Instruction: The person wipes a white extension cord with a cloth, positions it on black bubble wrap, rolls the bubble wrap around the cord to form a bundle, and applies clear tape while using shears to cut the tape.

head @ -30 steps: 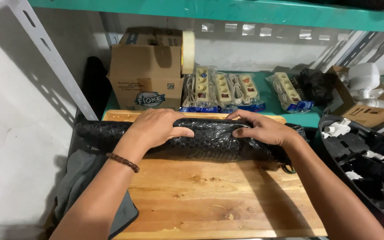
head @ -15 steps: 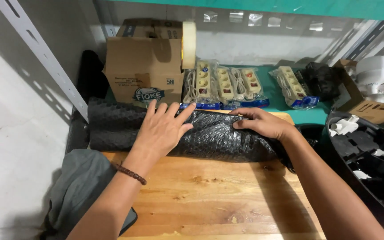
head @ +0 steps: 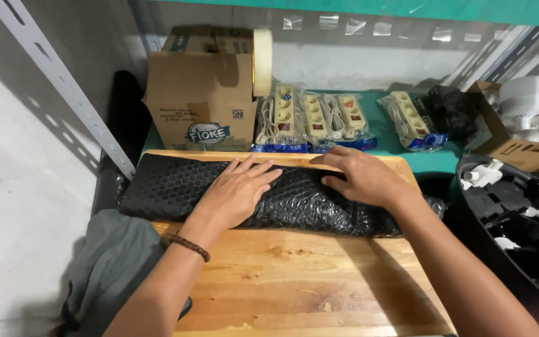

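A long roll of black bubble wrap (head: 176,187) lies across the far part of the wooden bench (head: 307,281). Compared with a moment earlier, the left hand (head: 238,190) has been spread flat with open fingers on the middle of the roll, and the right hand (head: 360,178) is pressed palm down on its right part, nothing being gripped by either; it seems that the roll is now being held down and smoothed rather than turned. On the green shelf (head: 419,159) behind the bench, a brown cardboard box (head: 201,103) with a round blue label is seen at the left, a pale tape roll (head: 262,53) at its upper right corner. To its right, cream power strips (head: 310,118) in clear packs with blue edges are laid.
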